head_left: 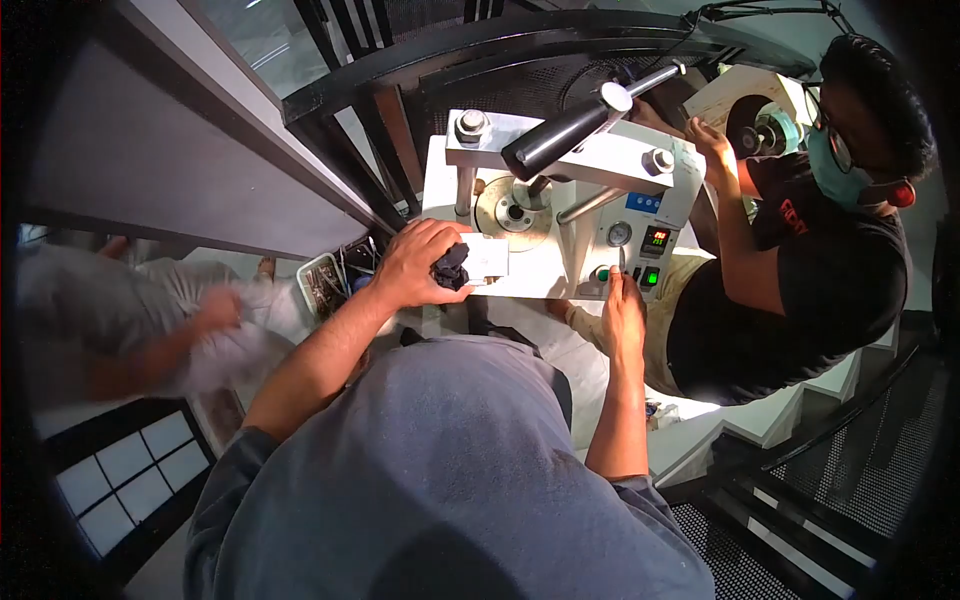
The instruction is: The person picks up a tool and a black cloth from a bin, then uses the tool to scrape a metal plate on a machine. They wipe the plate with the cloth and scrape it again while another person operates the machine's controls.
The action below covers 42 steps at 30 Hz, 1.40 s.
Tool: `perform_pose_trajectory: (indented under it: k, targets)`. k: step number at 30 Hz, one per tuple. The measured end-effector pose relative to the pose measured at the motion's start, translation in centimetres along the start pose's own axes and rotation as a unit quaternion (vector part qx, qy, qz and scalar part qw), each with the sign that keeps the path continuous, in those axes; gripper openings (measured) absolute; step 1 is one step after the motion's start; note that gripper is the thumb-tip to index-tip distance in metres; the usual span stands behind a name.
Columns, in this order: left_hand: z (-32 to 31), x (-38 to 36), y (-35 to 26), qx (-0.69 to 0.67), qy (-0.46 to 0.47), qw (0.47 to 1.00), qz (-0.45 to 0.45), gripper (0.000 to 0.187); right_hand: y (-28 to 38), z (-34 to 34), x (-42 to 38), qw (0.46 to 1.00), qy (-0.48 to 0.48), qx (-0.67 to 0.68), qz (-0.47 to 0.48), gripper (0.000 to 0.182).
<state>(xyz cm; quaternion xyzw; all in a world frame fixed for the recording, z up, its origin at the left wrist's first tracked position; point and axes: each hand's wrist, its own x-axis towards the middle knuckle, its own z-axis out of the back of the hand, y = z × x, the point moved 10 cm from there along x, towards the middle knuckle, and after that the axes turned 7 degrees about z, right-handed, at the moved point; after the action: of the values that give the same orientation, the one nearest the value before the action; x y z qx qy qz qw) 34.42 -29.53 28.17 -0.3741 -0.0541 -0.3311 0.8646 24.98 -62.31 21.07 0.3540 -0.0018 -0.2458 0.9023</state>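
Note:
My left hand point(415, 262) is closed around a bunched black cloth point(451, 266) at the front left of a white bench press machine point(540, 282). The cloth is against a small white block point(488, 257) on the machine's edge. At the control panel, my right hand point(624, 312) has its fingers pressed together beside a round green button point(602, 273). A thin grey piece shows at the fingertips; I cannot make out what it is. Above them are a dial gauge point(619, 234), a lit digital display point(656, 239) and a green rocker switch point(651, 277).
A thick metal crossbar point(560, 158) with a black-handled lever point(545, 140) spans the machine over a round plate point(497, 213). A masked person point(800, 250) stands close on the right. Another person point(150, 330) is blurred at left, near a basket of small items point(321, 287). Stairs point(765, 420) descend at right.

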Motion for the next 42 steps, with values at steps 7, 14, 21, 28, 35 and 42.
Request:
perform_pose_trajectory:
  k: [7,14,21,28,35,42]
  targets:
    - [0.1,0.0,-0.1,-0.013,0.000,1.000,-0.002,0.053,1.6,0.0,-0.1,0.989,0.012,-0.122,0.082,0.035]
    - [0.2,0.1,-0.2,-0.018,0.002,1.000,0.002,0.052,0.5,0.7,0.3,0.998,-0.022,-0.067,0.000,0.051]
    - [0.1,0.2,0.0,-0.009,0.006,1.000,0.007,0.051,1.0,0.7,0.6,0.997,-0.029,-0.071,-0.005,0.042]
    - [0.0,0.1,0.1,0.001,0.003,1.000,0.002,0.055,0.8,0.0,1.3,0.999,-0.030,-0.044,0.003,0.038]
    - [0.1,0.1,0.0,-0.005,0.002,1.000,-0.002,0.057,2.3,0.4,1.1,0.998,0.009,-0.019,-0.053,0.038]
    - [0.0,0.0,0.3,-0.008,0.001,1.000,0.007,0.054,1.9,0.1,1.6,0.999,0.003,-0.032,-0.041,0.039]
